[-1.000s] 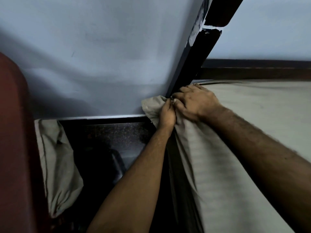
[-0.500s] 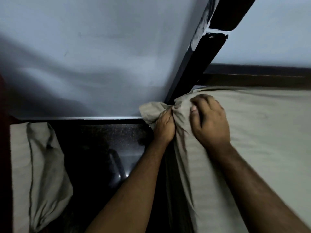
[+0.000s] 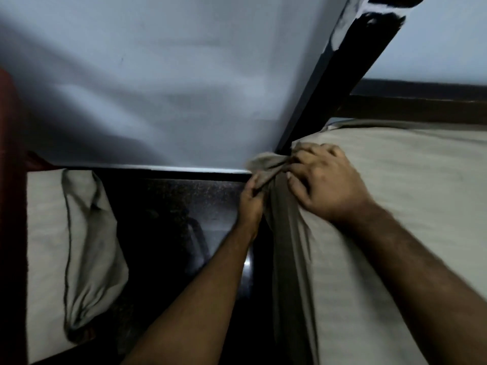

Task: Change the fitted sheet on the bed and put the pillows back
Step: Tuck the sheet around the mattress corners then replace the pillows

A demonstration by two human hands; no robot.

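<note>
Dim bedside scene, seen from above, itemised left to right with the dark bedpost (image 3: 340, 83) as landmark. Far left of the bedpost: a reddish-brown surface (image 3: 10, 206) running down the frame edge, nature unclear. Next, well left of the bedpost: a beige pillow (image 3: 76, 248) in a loose case, its open end sagging in folds, lying low beside the dark glossy floor (image 3: 168, 233). Above and left of the bedpost: a pale grey wall (image 3: 158, 88), meeting the floor at a light skirting line. At the foot of the bedpost: the gathered corner of the beige fitted sheet (image 3: 266, 164), bunched into a twisted tuft that touches the post's base. Left hand (image 3: 250, 204), just below and left of the bedpost foot: fingers curled round the hanging side of that tuft, a closed grip on the sheet, forearm rising from the lower centre. Right hand (image 3: 324, 180), just right of the bedpost foot: fingers bent over the bunched corner on top of the mattress edge, thumb tucked toward the tuft, pinching the cloth from the bed side. Right of the bedpost: the sheet spreads flat over the bed, its side drop hanging in long folds beneath the hands. Behind it, a dark wooden headboard rail (image 3: 421, 106) runs along the wall.
</note>
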